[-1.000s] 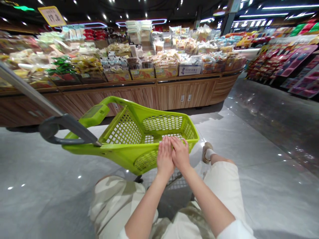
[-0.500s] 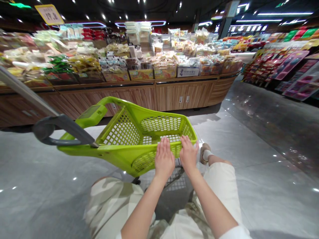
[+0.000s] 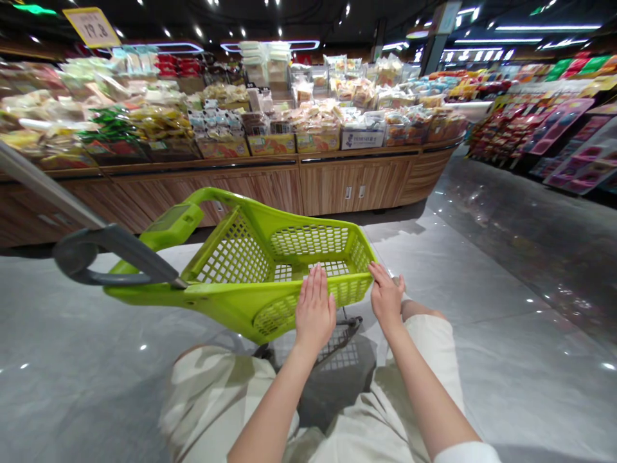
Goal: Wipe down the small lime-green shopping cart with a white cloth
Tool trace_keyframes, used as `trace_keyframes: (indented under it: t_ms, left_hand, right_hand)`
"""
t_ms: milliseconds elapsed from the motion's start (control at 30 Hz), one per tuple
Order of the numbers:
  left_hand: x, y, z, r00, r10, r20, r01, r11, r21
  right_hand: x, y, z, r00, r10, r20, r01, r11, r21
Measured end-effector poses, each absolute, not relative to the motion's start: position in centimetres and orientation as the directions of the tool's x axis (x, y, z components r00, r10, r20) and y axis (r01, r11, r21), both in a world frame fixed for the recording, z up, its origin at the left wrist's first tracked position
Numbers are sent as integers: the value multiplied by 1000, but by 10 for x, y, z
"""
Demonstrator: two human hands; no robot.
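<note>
A bright green shopping cart point(image 3: 226, 292) stands sideways in front of my knees, its perforated basket holding nothing. My left hand point(image 3: 315, 308) lies against the near rim with fingers straight and side by side. At the right-hand corner of the basket is my right hand point(image 3: 387, 297); its fingertips reach the rim, and the fingers are partly spread. Both palms are turned away from view. A grey curved handle point(image 3: 120, 254) with a metal pole rises at the cart's left end. Below the basket a dark lower frame point(image 3: 340, 341) shows between my legs.
Behind the cart runs a wood-panelled display counter point(image 3: 357, 183) piled with packaged foods point(image 3: 318, 119). A yellow-edged price sign point(image 3: 91, 29) hangs at upper left. Shelves of packets point(image 3: 511, 128) stand on the right, beyond the shiny grey floor point(image 3: 501, 308).
My right hand has shifted right along the rim, from near my left hand to the basket's corner. My left hand stays in nearly the same place on the rim.
</note>
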State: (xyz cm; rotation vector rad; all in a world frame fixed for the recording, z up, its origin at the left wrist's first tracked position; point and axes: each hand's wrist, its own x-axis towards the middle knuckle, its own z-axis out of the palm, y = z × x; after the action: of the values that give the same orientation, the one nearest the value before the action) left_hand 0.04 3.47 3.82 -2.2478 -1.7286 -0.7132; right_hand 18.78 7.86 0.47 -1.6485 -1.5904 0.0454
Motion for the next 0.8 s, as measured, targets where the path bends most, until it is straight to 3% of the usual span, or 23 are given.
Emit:
trace_keyframes:
  t_ms: [67, 300, 400, 533, 633, 800]
  left_hand:
    - [2, 35, 37, 178, 852, 492, 957, -265, 114]
    - [-1, 37, 34, 185, 855, 484, 968, -244, 61]
    - [-1, 36, 37, 179, 854, 488, 965, -249, 81]
    - [2, 36, 37, 170, 849, 500, 960, -258, 112]
    - [4, 37, 34, 163, 848, 504, 959, -255, 119]
    - [4, 37, 29, 157, 847, 508, 968, -234, 91]
  right_hand:
    - [157, 74, 13, 173, 844, 508, 837, 146, -528]
    - [109, 55, 34, -224, 832, 508, 789, 461, -407]
    - [153, 62, 22, -181, 833, 523, 802, 433, -412]
    - [196, 75, 8, 76, 860, 504, 817, 235, -526]
    - [174, 74, 12, 192, 845, 499, 839, 123, -531]
    - [98, 54, 34, -100, 850, 516, 824, 362, -436]
